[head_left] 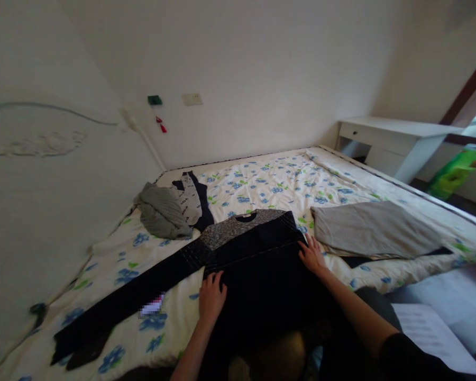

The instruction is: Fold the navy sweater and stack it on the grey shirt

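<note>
A black sweater (262, 286) with a speckled grey yoke lies spread on the bed, its neckline facing away from me. Its left sleeve (143, 288) stretches out toward the lower left. Across the chest runs a black strip that looks like the other sleeve folded over. My left hand (213, 296) rests on the sweater's left side, fingers loosely extended and thumb apart. At the right side, my right hand (312, 256) touches the edge below the shoulder with its fingers spread. The sweater's lower part is dark and hard to make out.
A floral sheet covers the bed (246, 185). A crumpled grey garment (164, 211) and a patterned one (192, 198) lie at the left back; a folded beige-grey garment (375, 230) lies right. A small blurred item (153, 306) sits near the sleeve. Beyond stands a white desk (396, 135).
</note>
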A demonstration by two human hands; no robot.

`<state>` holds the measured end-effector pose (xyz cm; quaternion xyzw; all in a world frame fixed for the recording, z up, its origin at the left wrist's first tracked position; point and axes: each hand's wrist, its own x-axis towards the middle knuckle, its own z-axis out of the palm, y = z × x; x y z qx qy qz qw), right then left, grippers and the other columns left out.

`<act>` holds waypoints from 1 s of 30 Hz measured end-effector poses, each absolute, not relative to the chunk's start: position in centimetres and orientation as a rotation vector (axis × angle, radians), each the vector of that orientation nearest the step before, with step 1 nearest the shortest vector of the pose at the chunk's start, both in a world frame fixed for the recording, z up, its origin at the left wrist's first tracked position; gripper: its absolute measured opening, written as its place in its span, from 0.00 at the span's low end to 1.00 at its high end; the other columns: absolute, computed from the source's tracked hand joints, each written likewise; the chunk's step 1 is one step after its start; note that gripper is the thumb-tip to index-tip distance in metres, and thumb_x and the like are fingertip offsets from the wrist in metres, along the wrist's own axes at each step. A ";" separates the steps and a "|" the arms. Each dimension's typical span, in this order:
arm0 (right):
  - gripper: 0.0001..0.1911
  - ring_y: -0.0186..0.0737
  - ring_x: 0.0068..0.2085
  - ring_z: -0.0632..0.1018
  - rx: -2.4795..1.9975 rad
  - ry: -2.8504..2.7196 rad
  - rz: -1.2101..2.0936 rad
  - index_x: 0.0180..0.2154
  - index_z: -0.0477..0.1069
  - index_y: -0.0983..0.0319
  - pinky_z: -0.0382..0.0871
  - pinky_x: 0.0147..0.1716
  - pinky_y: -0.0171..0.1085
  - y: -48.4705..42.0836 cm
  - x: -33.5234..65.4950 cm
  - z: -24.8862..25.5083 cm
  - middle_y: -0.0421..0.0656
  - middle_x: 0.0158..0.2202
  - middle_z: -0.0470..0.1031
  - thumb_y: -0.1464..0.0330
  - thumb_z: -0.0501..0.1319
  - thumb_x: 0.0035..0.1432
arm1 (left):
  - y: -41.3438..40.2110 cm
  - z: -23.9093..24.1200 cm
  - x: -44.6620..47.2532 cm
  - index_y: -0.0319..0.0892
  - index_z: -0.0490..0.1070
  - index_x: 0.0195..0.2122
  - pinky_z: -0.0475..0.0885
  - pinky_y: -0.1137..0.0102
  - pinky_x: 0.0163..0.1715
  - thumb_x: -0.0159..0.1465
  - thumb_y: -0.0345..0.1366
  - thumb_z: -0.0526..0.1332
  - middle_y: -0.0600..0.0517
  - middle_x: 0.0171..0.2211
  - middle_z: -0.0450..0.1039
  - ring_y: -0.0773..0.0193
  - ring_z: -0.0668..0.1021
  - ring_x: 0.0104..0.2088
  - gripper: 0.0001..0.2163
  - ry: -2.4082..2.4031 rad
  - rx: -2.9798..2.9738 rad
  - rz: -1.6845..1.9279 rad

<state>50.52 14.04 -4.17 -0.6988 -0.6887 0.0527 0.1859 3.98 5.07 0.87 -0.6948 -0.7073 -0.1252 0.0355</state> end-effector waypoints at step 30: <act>0.29 0.62 0.81 0.56 -1.819 -2.187 0.093 0.65 0.79 0.58 0.58 0.75 0.60 19.1 50.0 -3.0 0.42 0.84 0.50 0.73 0.59 0.65 | 13.0 -3.0 3.8 0.39 0.73 0.73 0.64 0.48 0.77 0.71 0.36 0.56 0.40 0.76 0.69 0.41 0.68 0.77 0.30 -2.016 -2.220 -0.528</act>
